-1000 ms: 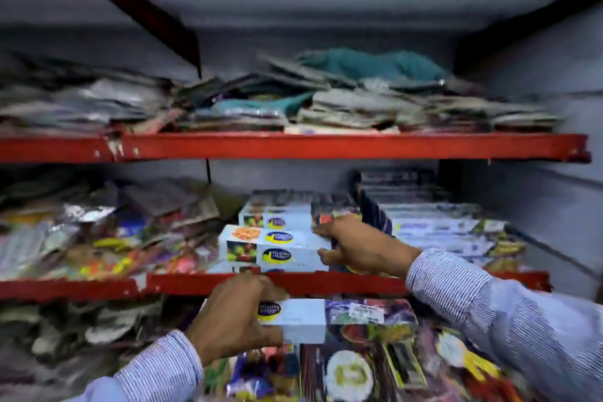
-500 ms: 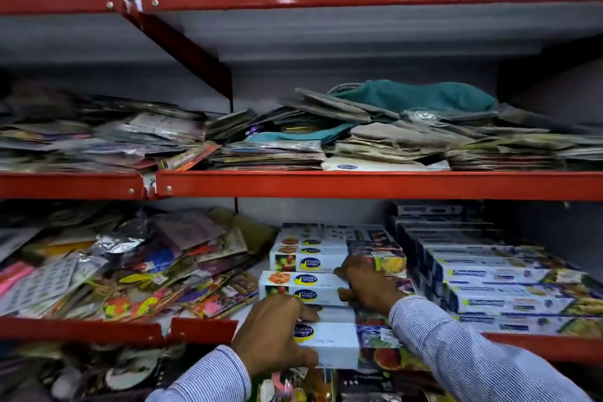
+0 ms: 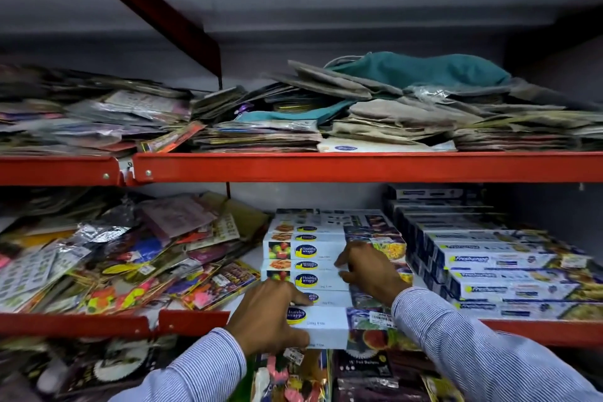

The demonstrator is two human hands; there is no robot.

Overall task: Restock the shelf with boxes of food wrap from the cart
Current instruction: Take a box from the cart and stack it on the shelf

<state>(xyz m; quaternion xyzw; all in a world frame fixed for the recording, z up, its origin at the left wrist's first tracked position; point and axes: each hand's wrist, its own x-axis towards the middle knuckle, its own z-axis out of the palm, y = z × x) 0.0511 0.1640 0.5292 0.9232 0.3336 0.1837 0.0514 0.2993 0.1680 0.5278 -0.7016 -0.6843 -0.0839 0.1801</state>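
The white food wrap box point(image 3: 321, 325) sits at the red front edge of the shelf point(image 3: 359, 166), touching the stack of same boxes point(image 3: 306, 251) behind it. It has a blue and yellow logo and fruit pictures. The left hand point(image 3: 266, 316) wraps its fingers around the box's left end. The right hand point(image 3: 368, 268) rests on the stack, fingers spread. A bare white strip lies left, beside shiny packets point(image 3: 130, 258).

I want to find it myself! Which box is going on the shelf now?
Look at the lower red shelf, at its front edge. The left hand grips a white food wrap box there; unlike the stacked boxes behind, it overhangs the edge.
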